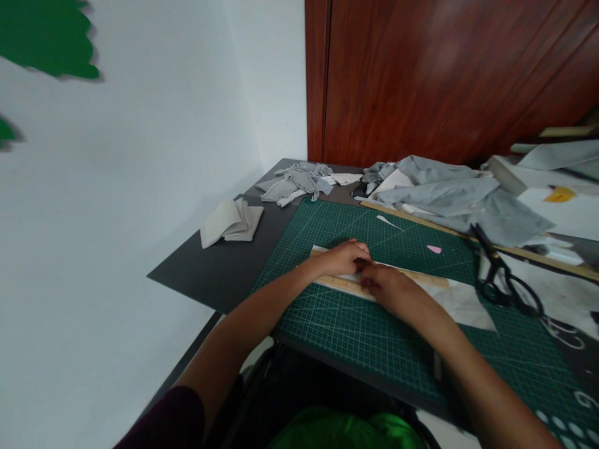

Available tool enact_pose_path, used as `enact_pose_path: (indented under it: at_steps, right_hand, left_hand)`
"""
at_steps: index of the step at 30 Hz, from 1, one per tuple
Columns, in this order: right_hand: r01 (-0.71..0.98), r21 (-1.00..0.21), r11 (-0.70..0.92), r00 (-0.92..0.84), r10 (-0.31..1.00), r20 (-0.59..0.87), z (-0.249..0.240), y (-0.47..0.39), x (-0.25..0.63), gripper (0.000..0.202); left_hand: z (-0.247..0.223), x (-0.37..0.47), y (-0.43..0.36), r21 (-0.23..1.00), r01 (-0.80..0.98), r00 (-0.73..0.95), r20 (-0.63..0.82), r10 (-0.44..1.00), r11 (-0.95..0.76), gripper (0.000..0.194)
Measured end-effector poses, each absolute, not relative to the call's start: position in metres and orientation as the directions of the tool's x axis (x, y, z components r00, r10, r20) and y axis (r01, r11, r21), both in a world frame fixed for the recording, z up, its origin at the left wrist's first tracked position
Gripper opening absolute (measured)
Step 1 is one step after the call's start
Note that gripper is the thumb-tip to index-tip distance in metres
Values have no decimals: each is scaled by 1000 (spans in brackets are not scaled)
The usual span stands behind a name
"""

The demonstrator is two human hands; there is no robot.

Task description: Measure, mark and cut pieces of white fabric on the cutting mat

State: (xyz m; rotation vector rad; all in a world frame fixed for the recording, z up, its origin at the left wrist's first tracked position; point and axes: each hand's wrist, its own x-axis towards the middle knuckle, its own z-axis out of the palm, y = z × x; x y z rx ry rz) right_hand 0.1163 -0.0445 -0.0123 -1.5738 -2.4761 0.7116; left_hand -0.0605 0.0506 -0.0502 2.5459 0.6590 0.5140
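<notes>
On the green cutting mat [322,318] lies a long white piece of cloth [468,305]. Two light wooden strips [340,284], which look like rulers, run lengthwise along it. My left hand [347,257] rests over the strips with its fingers curled inward. Against its fingertips, my right hand [387,284] is closed in what looks like a pinch. Both hands meet just above the cloth between the strips. Whatever is between the fingers is hidden and too small to name.
Black scissors [503,277] lie to the right. A long wooden ruler [421,221] crosses the mat's back edge. Grey cloth scraps [297,182] and a larger grey heap [435,187] lie behind. A stack of folded pale cloths [234,219] sits left, near the wall.
</notes>
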Motion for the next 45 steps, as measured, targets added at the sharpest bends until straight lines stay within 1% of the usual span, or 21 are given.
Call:
enact_pose_path:
  at_steps: [7, 9, 11, 13, 15, 17, 18, 20, 23, 24, 26, 30, 33, 36, 41, 45]
  right_hand:
    - [796, -473, 377, -485, 865, -128, -11, -40, 120, 15]
    - [791, -490, 367, -483, 866, -130, -10, -38, 121, 14]
    - [785, -509, 352, -479, 866, -140, -10, -35, 122, 13]
    - [770, -529, 356, -497, 855, -147, -11, -33, 123, 13]
    - [751, -545, 373, -522, 841, -143, -11, -30, 123, 14]
    - [745, -551, 376, -525, 840, -136, -11, -29, 123, 13]
    - [748, -551, 370, -518, 845, -135, -10, -28, 123, 13]
    - [753, -550, 361, -507, 851, -135, -9, -28, 123, 13]
    - [755, -549, 357, -500, 856, -130, -5, -29, 122, 16]
    - [757, -548, 356, -500, 856, -134, -4, -29, 121, 17]
    - [761, -546, 350, -501, 853, -150, -1, -29, 122, 19]
    - [784, -523, 335, -491, 850, -192, 3, -30, 134, 22]
    - [832, -461, 308, -449, 862, -235, 4, -28, 147, 18]
    - [864, -413, 290, -425, 858, -288, 2, -23, 153, 20]
    - [873, -389, 294, -429, 843, -325, 1, -20, 150, 17]
    - [855, -410, 316, -463, 823, -330, 3, -26, 143, 14]
  left_hand:
    - [-46, -61, 41, 396, 418, 816, 232, 529, -818, 13]
    - [-44, -62, 39, 389, 412, 820, 236, 522, -824, 15]
    - [-41, -63, 38, 418, 401, 795, 283, 536, -816, 18]
    - [-36, -64, 35, 452, 429, 705, 373, 603, -782, 19]
    - [-31, -66, 25, 462, 502, 569, 460, 681, -731, 18]
    - [-27, -68, 8, 436, 569, 482, 510, 713, -697, 17]
    - [-26, -68, -4, 404, 599, 475, 515, 713, -691, 19]
    - [-28, -69, -32, 363, 651, 478, 486, 732, -667, 22]
    - [-36, -69, -68, 377, 701, 470, 394, 790, -606, 14]
    - [-39, -69, -75, 371, 721, 473, 353, 807, -585, 16]
    - [-44, -69, -81, 391, 730, 465, 317, 827, -560, 17]
    - [-49, -71, -70, 482, 668, 480, 305, 823, -567, 12]
    - [-51, -71, -63, 523, 662, 442, 306, 843, -537, 7]
    - [-52, -71, -61, 555, 647, 421, 311, 852, -523, 7]
    - [-51, -70, -63, 560, 630, 427, 328, 842, -538, 8]
    - [-50, -77, -68, 548, 636, 443, 317, 839, -543, 6]
